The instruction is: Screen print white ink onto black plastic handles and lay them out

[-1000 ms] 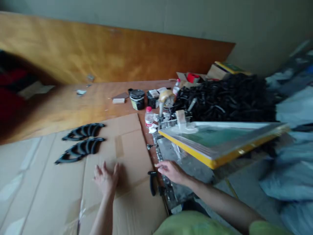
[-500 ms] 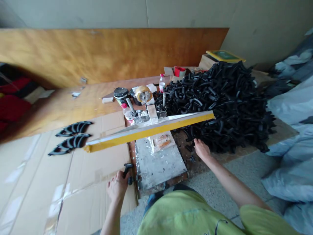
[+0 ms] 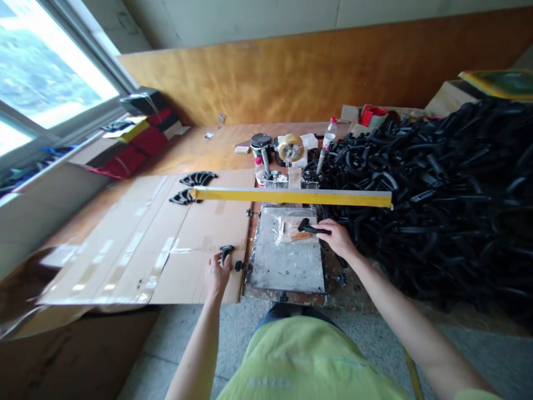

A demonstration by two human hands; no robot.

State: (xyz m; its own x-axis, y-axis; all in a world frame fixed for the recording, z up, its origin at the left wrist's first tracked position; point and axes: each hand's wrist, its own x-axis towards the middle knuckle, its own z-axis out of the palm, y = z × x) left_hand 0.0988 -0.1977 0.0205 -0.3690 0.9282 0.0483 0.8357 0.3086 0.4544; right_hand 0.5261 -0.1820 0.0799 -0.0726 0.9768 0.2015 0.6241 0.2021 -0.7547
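In my left hand (image 3: 217, 273) is a black plastic handle (image 3: 226, 251), held low over the near right part of the cardboard sheet (image 3: 195, 239). My right hand (image 3: 334, 236) grips another black handle (image 3: 310, 226) by one end; its wider end points left, above the wooden fixture on the grey plate (image 3: 283, 261). Across the work spot, beyond both hands, runs a long bar (image 3: 291, 196) with a yellow front face. Two neat rows of black handles (image 3: 198, 178) lie on the cardboard at the far left.
A large heap of black handles (image 3: 425, 183) covers the right side. Behind the bar stand a tape roll (image 3: 290, 149), a dark-lidded can (image 3: 261, 142) and a bottle with a pink cap (image 3: 330, 133). Red and black boxes (image 3: 145, 139) sit by the window.
My right hand has come left from the edge of the heap with a black handle, now over the plate. My left hand still holds its handle. The view has turned left.
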